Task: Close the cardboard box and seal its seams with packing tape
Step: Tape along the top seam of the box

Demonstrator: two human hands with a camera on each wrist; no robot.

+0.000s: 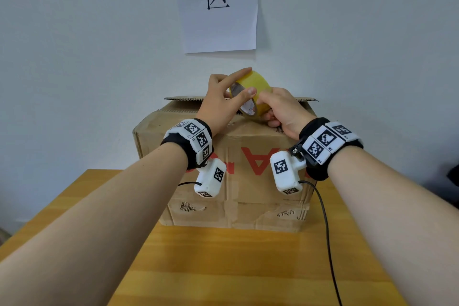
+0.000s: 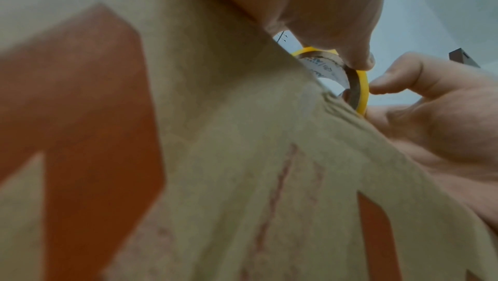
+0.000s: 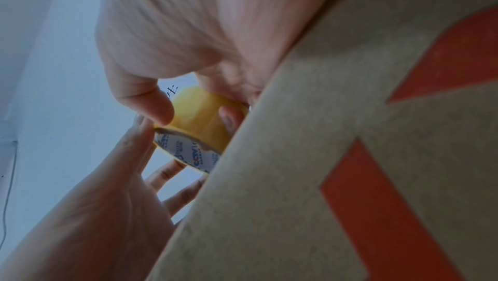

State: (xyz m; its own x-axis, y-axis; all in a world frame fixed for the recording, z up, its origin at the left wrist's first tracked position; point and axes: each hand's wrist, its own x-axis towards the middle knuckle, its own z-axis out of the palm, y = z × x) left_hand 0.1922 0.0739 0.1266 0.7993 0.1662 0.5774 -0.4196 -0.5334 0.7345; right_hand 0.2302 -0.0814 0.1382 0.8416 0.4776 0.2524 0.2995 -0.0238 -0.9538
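A brown cardboard box [image 1: 248,196] with red lettering stands on the wooden table [image 1: 223,268], hard against the wall. A corrugated flap edge [image 1: 306,100] shows along its far top side. Just above the box top, both hands hold a yellow packing tape roll [image 1: 259,87] tilted on edge. My left hand [image 1: 244,82] pinches it, index finger over the top and thumb on the open core side. My right hand [image 1: 265,110] grips the roll from the right, thumb on the yellow outer surface [image 3: 199,119] and fingers underneath. The left wrist view shows the roll's rim [image 2: 362,87] behind the box edge [image 2: 215,136].
A white paper sheet [image 1: 218,7] with a black printed character hangs on the wall above the box. A black cable [image 1: 327,243] runs from the right wrist camera across the table at the right. A dark object [image 1: 453,176] sits at the far right edge.
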